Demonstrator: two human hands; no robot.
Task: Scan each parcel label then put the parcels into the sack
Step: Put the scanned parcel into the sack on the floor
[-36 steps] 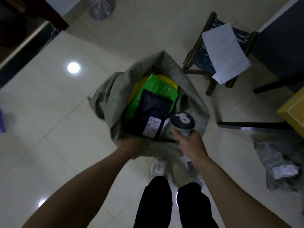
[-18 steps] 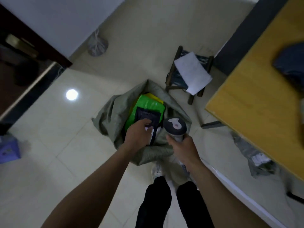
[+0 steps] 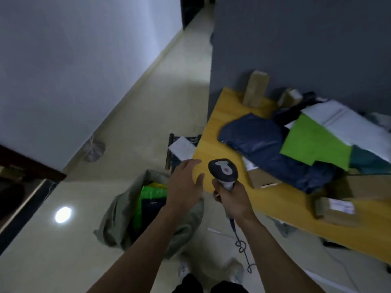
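Sack [image 3: 118, 218] lies below the empty left hand [image 3: 184, 187].

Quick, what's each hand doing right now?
Left hand: open, holding nothing.
Right hand: grips the scanner by its handle.

Small parcel-sorting room, yellow wooden tabletop [image 3: 222, 115] at three o'clock heaped with navy, green and white plastic mailers [image 3: 260, 140] and brown cardboard boxes [image 3: 256, 89], grey woven sack [image 3: 118, 218] of parcels at seven o'clock on glossy cream floor tiles [image 3: 158, 123], grey corded handheld barcode scanner [image 3: 223, 169] mid-frame.
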